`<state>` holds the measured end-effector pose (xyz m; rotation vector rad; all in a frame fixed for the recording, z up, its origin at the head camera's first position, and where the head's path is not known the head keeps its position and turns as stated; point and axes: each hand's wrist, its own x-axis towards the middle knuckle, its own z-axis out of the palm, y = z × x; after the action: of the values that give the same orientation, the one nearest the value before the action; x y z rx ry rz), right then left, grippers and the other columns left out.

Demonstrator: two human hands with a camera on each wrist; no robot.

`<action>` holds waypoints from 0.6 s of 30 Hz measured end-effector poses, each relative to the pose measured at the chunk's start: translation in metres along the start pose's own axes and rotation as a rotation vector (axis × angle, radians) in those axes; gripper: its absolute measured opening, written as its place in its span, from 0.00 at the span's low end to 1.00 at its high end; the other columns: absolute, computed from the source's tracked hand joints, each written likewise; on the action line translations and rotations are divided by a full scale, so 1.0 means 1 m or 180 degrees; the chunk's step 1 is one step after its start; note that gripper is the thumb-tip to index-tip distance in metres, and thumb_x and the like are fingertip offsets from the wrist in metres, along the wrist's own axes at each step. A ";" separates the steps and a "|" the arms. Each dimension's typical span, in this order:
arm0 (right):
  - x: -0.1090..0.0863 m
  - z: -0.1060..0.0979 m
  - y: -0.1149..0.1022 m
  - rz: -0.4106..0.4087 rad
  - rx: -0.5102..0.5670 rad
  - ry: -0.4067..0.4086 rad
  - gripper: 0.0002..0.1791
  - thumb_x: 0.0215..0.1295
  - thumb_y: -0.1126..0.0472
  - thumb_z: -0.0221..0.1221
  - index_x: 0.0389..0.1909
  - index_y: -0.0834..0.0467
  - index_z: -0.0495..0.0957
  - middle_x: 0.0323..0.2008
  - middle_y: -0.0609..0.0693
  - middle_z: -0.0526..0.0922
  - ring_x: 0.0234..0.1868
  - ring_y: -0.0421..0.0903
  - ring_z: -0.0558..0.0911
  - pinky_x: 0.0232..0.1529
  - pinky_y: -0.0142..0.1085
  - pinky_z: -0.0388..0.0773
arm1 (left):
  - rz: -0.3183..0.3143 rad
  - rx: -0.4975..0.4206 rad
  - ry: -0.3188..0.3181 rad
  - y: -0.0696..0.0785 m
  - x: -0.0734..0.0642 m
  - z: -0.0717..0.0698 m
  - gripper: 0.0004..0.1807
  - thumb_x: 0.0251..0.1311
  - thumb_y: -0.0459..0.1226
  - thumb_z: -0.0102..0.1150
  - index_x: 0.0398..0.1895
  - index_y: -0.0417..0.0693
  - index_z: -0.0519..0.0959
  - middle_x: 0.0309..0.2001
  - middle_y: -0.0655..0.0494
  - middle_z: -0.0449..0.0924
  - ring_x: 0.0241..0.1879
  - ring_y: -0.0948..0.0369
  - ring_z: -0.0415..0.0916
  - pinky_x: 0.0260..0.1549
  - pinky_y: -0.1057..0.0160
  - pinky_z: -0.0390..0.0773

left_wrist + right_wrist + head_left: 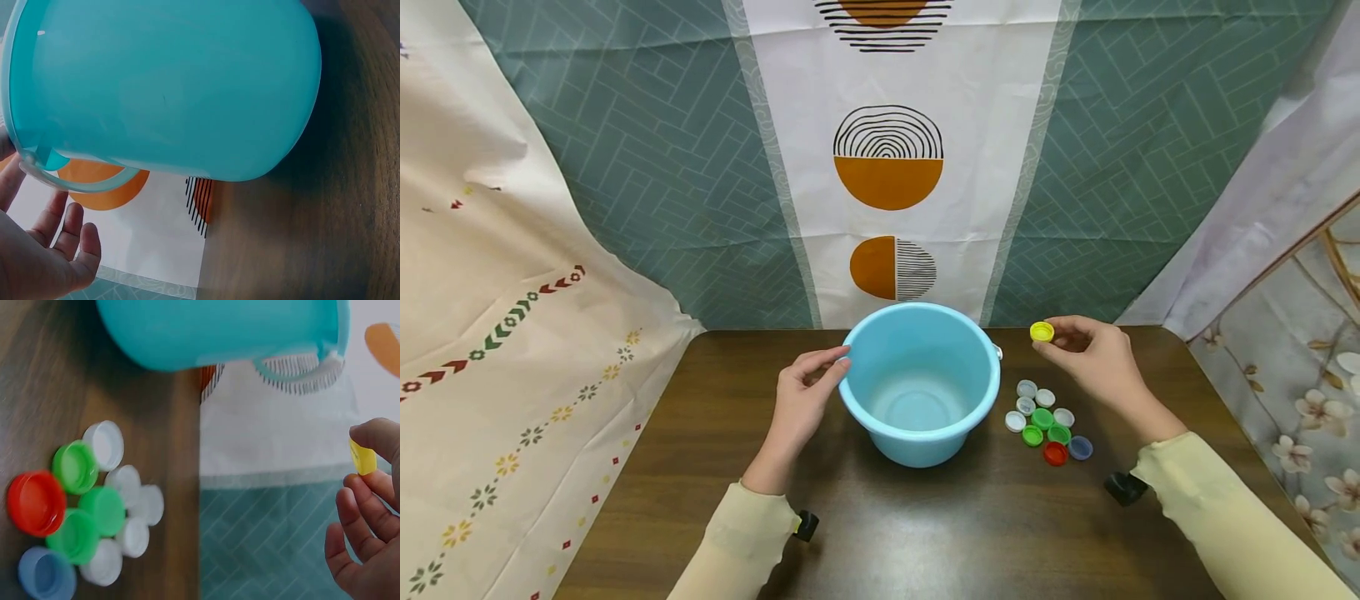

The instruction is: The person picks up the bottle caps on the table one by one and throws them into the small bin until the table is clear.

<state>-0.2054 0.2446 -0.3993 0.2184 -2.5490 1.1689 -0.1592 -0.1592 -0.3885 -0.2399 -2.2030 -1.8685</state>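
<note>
A light blue plastic bucket (925,446) stands upright on the table. My left hand (805,392) grips its rim at the left side, thumb over the edge. In the left wrist view the other fingers (69,231) of that hand spread beside the bucket's pale handle (94,185). My right hand (1093,354) is raised to the right of the bucket, and it pinches a yellow bottle cap (1042,332) between thumb and fingers. Below it lies a group of loose bottle caps: several white and green, a red cap (1056,453) and a blue cap (1081,447).
The dark wooden table (910,533) ends just behind the bucket, where a patterned curtain (700,208) hangs. Cream cloth (550,375) drapes along the left side and a floral cloth (1300,400) along the right. Each wrist carries a small black camera (1126,488).
</note>
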 end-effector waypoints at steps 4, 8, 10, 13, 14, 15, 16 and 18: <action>0.005 0.003 -0.016 -0.0083 0.0135 -0.0076 0.21 0.56 0.48 0.70 0.48 0.53 0.83 0.38 0.48 0.85 0.35 0.43 0.81 0.33 0.25 0.77 | -0.0005 -0.0008 0.0023 0.000 0.000 0.000 0.15 0.63 0.32 0.63 0.51 0.33 0.82 0.50 0.39 0.78 0.46 0.54 0.74 0.39 0.67 0.77; 0.010 0.007 -0.033 -0.0109 0.0219 -0.0149 0.21 0.56 0.47 0.71 0.49 0.52 0.83 0.39 0.48 0.85 0.37 0.44 0.81 0.33 0.27 0.78 | -0.0001 -0.0024 0.0020 0.000 0.000 0.000 0.15 0.63 0.32 0.63 0.51 0.33 0.82 0.50 0.39 0.78 0.46 0.55 0.74 0.39 0.67 0.78; 0.011 0.010 -0.040 -0.0111 0.0241 -0.0193 0.22 0.56 0.47 0.70 0.49 0.52 0.83 0.39 0.48 0.84 0.37 0.44 0.81 0.33 0.28 0.79 | -0.0003 -0.0018 0.0018 0.000 0.000 0.000 0.15 0.63 0.32 0.63 0.51 0.34 0.82 0.50 0.39 0.78 0.46 0.55 0.74 0.38 0.67 0.78; 0.013 0.015 -0.051 -0.0112 0.0323 -0.0276 0.22 0.56 0.47 0.70 0.50 0.51 0.83 0.40 0.46 0.84 0.38 0.44 0.82 0.33 0.31 0.80 | -0.0012 -0.0009 0.0019 0.000 0.000 0.000 0.15 0.63 0.32 0.63 0.51 0.34 0.82 0.50 0.40 0.78 0.45 0.55 0.74 0.39 0.66 0.78; 0.013 0.017 -0.055 -0.0115 0.0356 -0.0302 0.22 0.56 0.47 0.71 0.50 0.50 0.83 0.40 0.46 0.84 0.39 0.44 0.82 0.33 0.32 0.80 | -0.0008 -0.0007 0.0017 -0.001 0.000 0.000 0.15 0.63 0.32 0.63 0.51 0.34 0.82 0.50 0.40 0.78 0.45 0.54 0.74 0.39 0.66 0.78; 0.014 0.018 -0.058 -0.0130 0.0392 -0.0330 0.22 0.55 0.47 0.71 0.50 0.50 0.83 0.41 0.46 0.84 0.39 0.44 0.83 0.34 0.32 0.81 | -0.0005 -0.0007 0.0017 -0.001 0.000 0.000 0.15 0.63 0.32 0.63 0.51 0.34 0.82 0.50 0.40 0.79 0.45 0.54 0.74 0.39 0.66 0.79; 0.014 0.021 -0.062 -0.0148 0.0431 -0.0359 0.22 0.55 0.47 0.71 0.50 0.50 0.83 0.42 0.46 0.84 0.40 0.44 0.83 0.34 0.33 0.81 | 0.0002 -0.0008 0.0016 -0.001 0.000 0.000 0.15 0.63 0.32 0.63 0.51 0.34 0.82 0.50 0.40 0.78 0.45 0.54 0.74 0.39 0.66 0.79; 0.016 0.025 -0.068 -0.0175 0.0475 -0.0391 0.22 0.55 0.47 0.71 0.49 0.49 0.83 0.42 0.45 0.84 0.40 0.44 0.83 0.33 0.35 0.81 | 0.0018 0.0005 0.0017 -0.002 0.000 0.000 0.15 0.63 0.32 0.63 0.51 0.34 0.82 0.50 0.40 0.78 0.45 0.53 0.75 0.38 0.66 0.79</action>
<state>-0.2074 0.1814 -0.3606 0.4051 -2.5424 1.3647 -0.1594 -0.1595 -0.3906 -0.2404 -2.1979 -1.8624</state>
